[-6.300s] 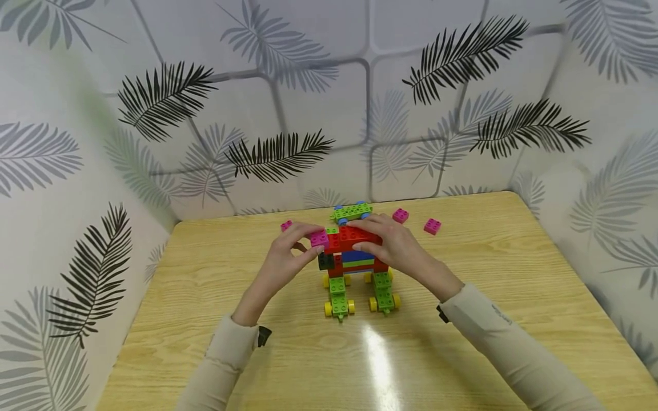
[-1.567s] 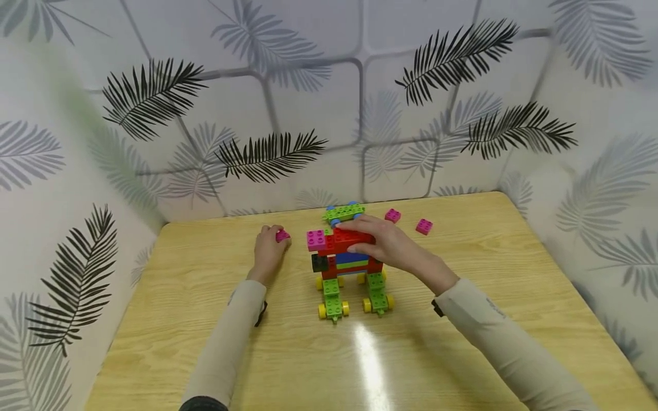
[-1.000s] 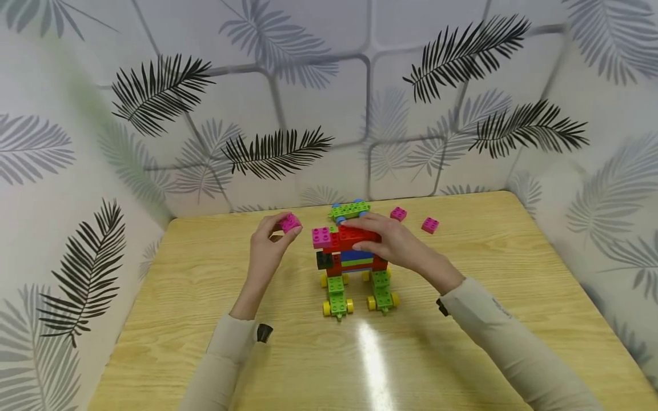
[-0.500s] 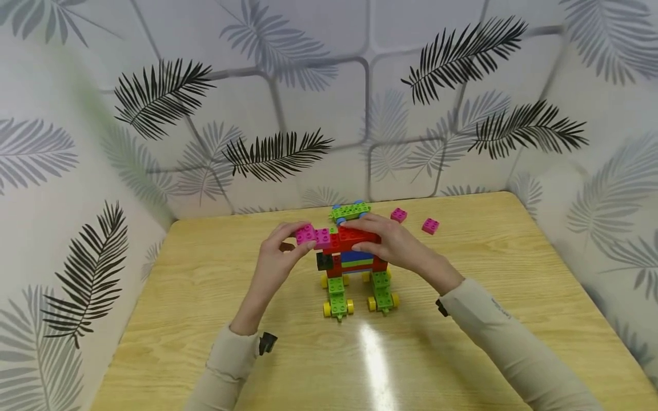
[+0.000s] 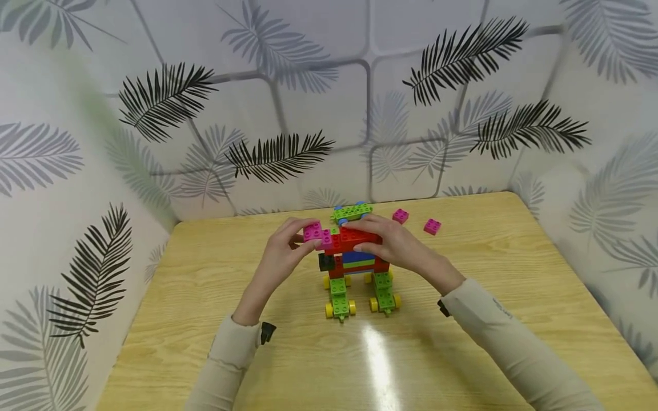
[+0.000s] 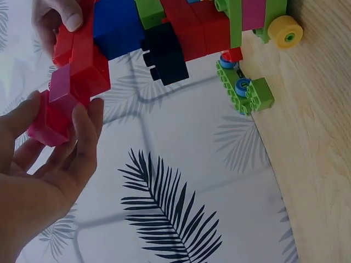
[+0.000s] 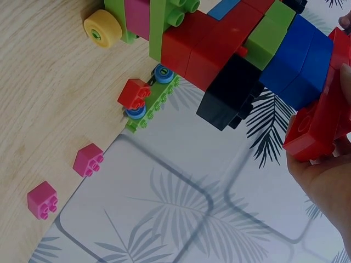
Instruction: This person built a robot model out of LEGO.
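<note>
A tall toy-brick figure (image 5: 354,258) stands mid-table on green wheeled bases (image 5: 339,299) with yellow wheels. Its body has red, blue and green layers, with a black brick (image 5: 326,262) jutting out at the left. My left hand (image 5: 283,251) pinches a pink brick (image 5: 312,230) between thumb and fingers. That brick overlaps another pink brick (image 5: 327,238) at the left end of the figure's red top row; in the left wrist view the two sit side by side. From the right, my right hand (image 5: 398,241) grips the red bricks (image 7: 321,123) of that row.
Behind the figure lies a green wheeled base (image 5: 352,212) with blue wheels, and a red brick (image 7: 133,94) at it. Two loose pink bricks (image 5: 400,216) lie at the back right of the wooden table (image 5: 195,319). A leaf-patterned wall (image 5: 329,114) rises at the back edge.
My left hand has picked up a loose pink brick from the table's back left and brought it right, to the figure's left end. My right hand has stayed on the red row.
</note>
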A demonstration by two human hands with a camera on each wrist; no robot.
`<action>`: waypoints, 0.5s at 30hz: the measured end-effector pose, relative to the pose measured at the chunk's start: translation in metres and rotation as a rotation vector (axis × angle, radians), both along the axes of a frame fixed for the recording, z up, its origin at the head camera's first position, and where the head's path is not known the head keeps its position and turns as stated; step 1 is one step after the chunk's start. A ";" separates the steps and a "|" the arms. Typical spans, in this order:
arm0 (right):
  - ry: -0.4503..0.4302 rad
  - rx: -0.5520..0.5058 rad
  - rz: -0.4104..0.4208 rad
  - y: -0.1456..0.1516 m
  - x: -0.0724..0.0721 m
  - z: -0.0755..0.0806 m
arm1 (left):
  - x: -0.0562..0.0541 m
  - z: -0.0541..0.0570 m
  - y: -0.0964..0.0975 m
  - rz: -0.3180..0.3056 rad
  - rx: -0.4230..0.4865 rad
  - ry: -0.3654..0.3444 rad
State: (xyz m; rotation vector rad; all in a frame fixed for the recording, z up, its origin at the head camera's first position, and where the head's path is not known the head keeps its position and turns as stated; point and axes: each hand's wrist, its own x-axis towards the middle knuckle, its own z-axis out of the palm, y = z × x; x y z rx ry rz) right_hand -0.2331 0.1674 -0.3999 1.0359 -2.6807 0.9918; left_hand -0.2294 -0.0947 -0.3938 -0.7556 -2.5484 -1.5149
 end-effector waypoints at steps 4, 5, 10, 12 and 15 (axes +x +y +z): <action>-0.005 0.007 0.000 0.000 0.000 0.000 | -0.002 -0.002 0.001 -0.053 0.066 -0.092; -0.009 0.009 0.000 0.000 0.000 0.000 | -0.002 -0.003 0.001 -0.059 0.086 -0.111; -0.014 0.013 -0.012 0.000 0.001 0.000 | -0.003 -0.009 0.001 -0.052 0.147 -0.162; -0.008 0.011 -0.015 0.000 0.001 0.001 | -0.004 -0.010 0.002 -0.047 0.154 -0.163; 0.001 0.012 -0.014 -0.001 0.000 0.001 | -0.005 -0.011 0.001 -0.038 0.153 -0.163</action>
